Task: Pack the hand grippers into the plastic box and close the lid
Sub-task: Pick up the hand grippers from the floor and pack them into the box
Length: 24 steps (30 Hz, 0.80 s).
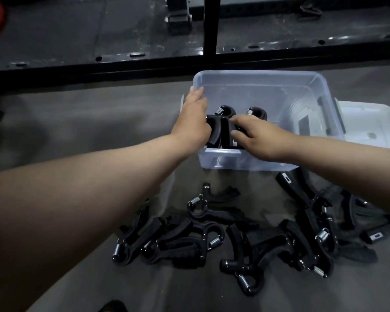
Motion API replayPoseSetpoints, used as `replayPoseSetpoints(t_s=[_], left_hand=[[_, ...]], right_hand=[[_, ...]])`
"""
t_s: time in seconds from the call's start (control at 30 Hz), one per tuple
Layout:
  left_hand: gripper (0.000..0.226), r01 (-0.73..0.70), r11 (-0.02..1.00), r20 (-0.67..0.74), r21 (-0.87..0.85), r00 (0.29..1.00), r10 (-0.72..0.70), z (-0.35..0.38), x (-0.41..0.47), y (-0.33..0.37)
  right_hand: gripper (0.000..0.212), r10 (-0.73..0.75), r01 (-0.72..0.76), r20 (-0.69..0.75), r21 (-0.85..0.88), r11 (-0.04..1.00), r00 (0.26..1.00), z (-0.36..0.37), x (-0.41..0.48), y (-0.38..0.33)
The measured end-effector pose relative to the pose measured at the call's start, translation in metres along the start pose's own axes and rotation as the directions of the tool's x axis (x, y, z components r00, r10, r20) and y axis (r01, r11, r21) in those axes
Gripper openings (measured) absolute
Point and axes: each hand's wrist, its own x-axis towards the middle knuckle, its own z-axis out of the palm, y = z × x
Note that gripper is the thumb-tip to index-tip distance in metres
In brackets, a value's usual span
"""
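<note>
Hand grippers are the small black things here, and the plastic box [302,91] is the landmark for all of them. The box is big, see-through and square-cornered, with smooth shiny walls, and it sits open on a dull grey floor [99,131].

Behind the box runs a long black metal rail [122,64] with holes in it, and a dark post [209,25] stands up from it.

The white lid [369,127] lies flat just beside the box's right wall, touching it.

In front of the box, a pile of hand grippers [245,235] lies loose on the floor. They are black, curved and bumpy on the handles, with shiny coiled springs. Many lie across each other.

Inside the box, near its front-left corner, a few hand grippers in the box [225,111] stand close together with springs pointing up.

Both bare arms reach over the pile into the box. The left hand [195,118] is against the box's left wall, fingers stretched out flat, palm pressed on the side of a gripper. The right hand [257,136] is spread over the grippers from the other side, fingers bent lightly on their tops. Neither hand is curled shut.
</note>
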Motion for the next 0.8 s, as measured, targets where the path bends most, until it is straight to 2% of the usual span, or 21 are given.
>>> replayPoseSetpoints(t_s=[0.2, 0.37, 0.5, 0.6, 0.7, 0.8], left_hand=[[0.063, -0.022, 0.999, 0.022, 0.032, 1.000, 0.022, -0.008, -0.011, -0.007], [0.061, -0.006, 0.999, 0.054, 0.041, 0.999, 0.004, -0.014, -0.023, -0.005], [0.056, -0.037, 0.996, 0.073, 0.087, 0.997, 0.031, -0.009, -0.046, -0.004], [0.049, -0.043, 0.990, 0.066, 0.131, 0.997, 0.035, -0.005, -0.058, -0.001], [0.049, -0.004, 0.991, 0.070, 0.135, 0.998, -0.006, -0.008, -0.060, 0.005], [0.048, 0.053, 0.989, 0.093, 0.136, 0.994, -0.066, -0.010, -0.061, 0.013]], right_hand=[[0.033, -0.101, 0.102, -0.094, 0.006, 0.995, 0.990, 0.009, -0.011, -0.013], [0.030, -0.208, 0.199, -0.142, -0.075, 0.977, 0.968, 0.006, -0.025, -0.017], [0.035, -0.337, 0.314, -0.081, -0.216, 0.925, 0.938, 0.011, -0.050, -0.016], [0.049, -0.394, 0.365, -0.008, -0.364, 0.857, 0.919, 0.017, -0.076, -0.004], [0.055, -0.433, 0.407, 0.027, -0.403, 0.820, 0.901, 0.020, -0.106, 0.016], [0.049, -0.398, 0.458, 0.226, -0.434, 0.776, 0.889, 0.040, -0.142, 0.030]])
